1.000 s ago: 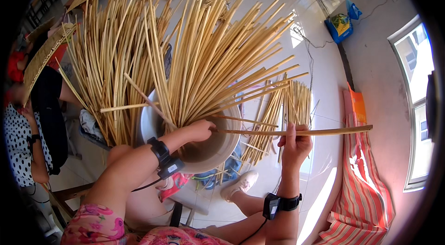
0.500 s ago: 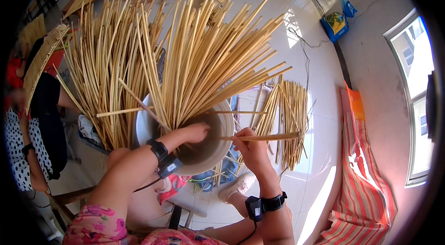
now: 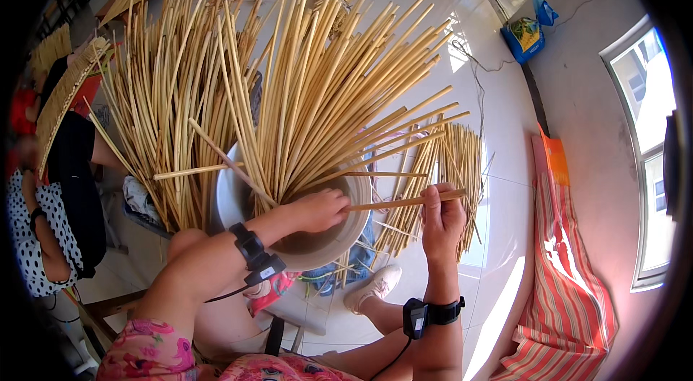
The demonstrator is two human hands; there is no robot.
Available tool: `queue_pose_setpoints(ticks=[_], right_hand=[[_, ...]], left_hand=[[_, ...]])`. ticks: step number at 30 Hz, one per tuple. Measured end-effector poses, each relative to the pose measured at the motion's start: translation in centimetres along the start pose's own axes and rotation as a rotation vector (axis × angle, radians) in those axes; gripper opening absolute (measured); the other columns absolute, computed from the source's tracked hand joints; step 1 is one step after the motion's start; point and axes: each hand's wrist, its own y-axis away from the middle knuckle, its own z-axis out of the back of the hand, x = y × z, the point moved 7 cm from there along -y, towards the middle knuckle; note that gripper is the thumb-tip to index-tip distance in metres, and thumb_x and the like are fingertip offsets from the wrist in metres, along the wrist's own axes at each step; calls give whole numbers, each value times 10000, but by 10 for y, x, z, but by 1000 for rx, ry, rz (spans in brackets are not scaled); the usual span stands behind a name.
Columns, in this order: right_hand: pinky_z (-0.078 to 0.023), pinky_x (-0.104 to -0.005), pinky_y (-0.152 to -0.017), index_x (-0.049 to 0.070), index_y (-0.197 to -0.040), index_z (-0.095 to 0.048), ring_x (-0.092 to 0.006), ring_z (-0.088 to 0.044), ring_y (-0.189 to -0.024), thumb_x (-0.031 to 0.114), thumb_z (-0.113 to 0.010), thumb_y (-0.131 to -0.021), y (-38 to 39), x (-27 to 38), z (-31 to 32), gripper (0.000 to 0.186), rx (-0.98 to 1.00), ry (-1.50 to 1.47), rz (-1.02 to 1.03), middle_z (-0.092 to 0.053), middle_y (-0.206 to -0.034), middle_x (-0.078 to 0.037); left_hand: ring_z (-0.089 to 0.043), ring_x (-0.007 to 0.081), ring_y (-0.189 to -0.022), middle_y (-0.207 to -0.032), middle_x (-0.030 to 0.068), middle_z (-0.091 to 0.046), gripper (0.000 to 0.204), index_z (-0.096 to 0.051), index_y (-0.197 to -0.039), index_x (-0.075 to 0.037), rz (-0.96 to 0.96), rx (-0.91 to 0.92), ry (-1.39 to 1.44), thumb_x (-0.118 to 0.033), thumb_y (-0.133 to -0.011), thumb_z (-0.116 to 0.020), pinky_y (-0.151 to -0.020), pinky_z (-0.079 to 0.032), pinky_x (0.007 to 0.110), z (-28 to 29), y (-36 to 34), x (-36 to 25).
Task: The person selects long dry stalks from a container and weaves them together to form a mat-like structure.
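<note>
A round woven base (image 3: 317, 240) rests on my lap, with many long bamboo strips (image 3: 325, 92) fanning up and away from it. My left hand (image 3: 317, 209) presses down on the base where the strips meet. My right hand (image 3: 442, 219) pinches one loose bamboo strip (image 3: 393, 203), held level with its far end at my left hand's fingers. Both wrists carry black bands.
A bundle of spare strips (image 3: 440, 179) lies on the white tiled floor past my right hand. At the left sits another person in black with a polka-dot sleeve (image 3: 29, 237), beside a second fan of strips (image 3: 159, 92). A striped cloth (image 3: 570, 287) lies by the right wall.
My right hand drew the loose strip leftward toward the base, then shifted back right a little, still holding it. My left hand has stayed on the base.
</note>
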Motion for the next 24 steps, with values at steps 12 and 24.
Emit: queue_pose_setpoints(ticks=[12,24], right_hand=[[-438,-364,-556,-12,-866,-557,-317,-571,-596,139,-495,-943,16,25,-45,180,224,261,169,-583,-699,-139],[-413,-309,-532,2,-821,-542,-204,-532,-562,154,-510,-943,11,19,-5,198,103,184,145,-539,-641,-101]], left_hand=[[-557,390,-748,-795,159,-559,202,-488,-942,-49,-121,-186,124,-248,-922,-519,-645,-438,463,38,-3,-46],[-599,347,-912,-928,242,-611,287,-595,-1059,-40,490,308,-312,-107,-781,-623,-805,-468,418,-52,30,101]])
